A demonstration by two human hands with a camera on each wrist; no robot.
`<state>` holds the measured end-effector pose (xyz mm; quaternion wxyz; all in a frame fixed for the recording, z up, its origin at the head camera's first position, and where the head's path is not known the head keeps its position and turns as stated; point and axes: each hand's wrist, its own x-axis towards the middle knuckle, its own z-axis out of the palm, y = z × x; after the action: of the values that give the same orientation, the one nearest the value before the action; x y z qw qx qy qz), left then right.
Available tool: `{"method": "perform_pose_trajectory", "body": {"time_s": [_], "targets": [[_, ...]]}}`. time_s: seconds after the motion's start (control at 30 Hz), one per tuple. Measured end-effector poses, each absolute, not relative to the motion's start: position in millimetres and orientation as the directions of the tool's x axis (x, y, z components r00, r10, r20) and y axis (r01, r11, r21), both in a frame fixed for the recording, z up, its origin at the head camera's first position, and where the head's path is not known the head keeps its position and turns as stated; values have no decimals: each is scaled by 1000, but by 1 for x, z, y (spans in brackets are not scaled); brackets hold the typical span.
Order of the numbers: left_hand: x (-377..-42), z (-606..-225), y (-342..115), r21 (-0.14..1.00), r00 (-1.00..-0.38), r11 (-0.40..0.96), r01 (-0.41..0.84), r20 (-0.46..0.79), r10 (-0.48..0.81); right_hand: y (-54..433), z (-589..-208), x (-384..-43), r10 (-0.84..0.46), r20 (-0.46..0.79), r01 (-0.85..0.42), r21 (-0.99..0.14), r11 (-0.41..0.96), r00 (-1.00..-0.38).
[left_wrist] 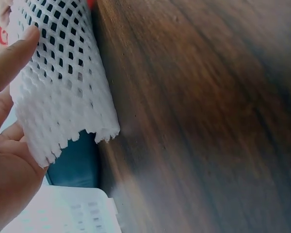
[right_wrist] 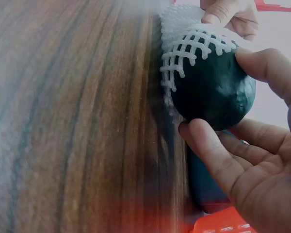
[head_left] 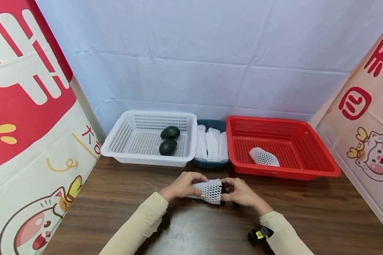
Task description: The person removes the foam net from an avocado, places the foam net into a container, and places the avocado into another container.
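A dark green avocado (right_wrist: 216, 90) lies partly inside a white foam net sleeve (head_left: 212, 191), low over the wooden table. My left hand (head_left: 187, 186) grips the sleeve from the left, its thumb on the mesh in the left wrist view. The sleeve's loose end (left_wrist: 68, 116) hangs open past that hand. From the right, my right hand (head_left: 240, 193) holds the avocado's bare end between thumb and fingers. In the right wrist view the net's edge covers only the far part of the fruit.
Behind the hands stand a white basket (head_left: 148, 160) with two avocados (head_left: 168, 147), a dark teal bin (head_left: 212, 165) of foam sleeves (head_left: 212, 145), and a red basket (head_left: 287, 172) with one netted fruit (head_left: 264, 157). Printed cloths (head_left: 35, 141) flank the wooden table (head_left: 115, 198).
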<state>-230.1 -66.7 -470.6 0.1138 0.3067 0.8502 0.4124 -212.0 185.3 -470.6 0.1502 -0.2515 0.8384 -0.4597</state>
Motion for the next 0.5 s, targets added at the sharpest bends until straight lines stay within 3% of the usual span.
{"method": "perform_pose_trajectory", "body": {"time_s": [0.5], "targets": [[-229,-467,-76,739,-787,484,468,99,609,185,-471,-209,-549,3,-307,-832,463,-836]]}}
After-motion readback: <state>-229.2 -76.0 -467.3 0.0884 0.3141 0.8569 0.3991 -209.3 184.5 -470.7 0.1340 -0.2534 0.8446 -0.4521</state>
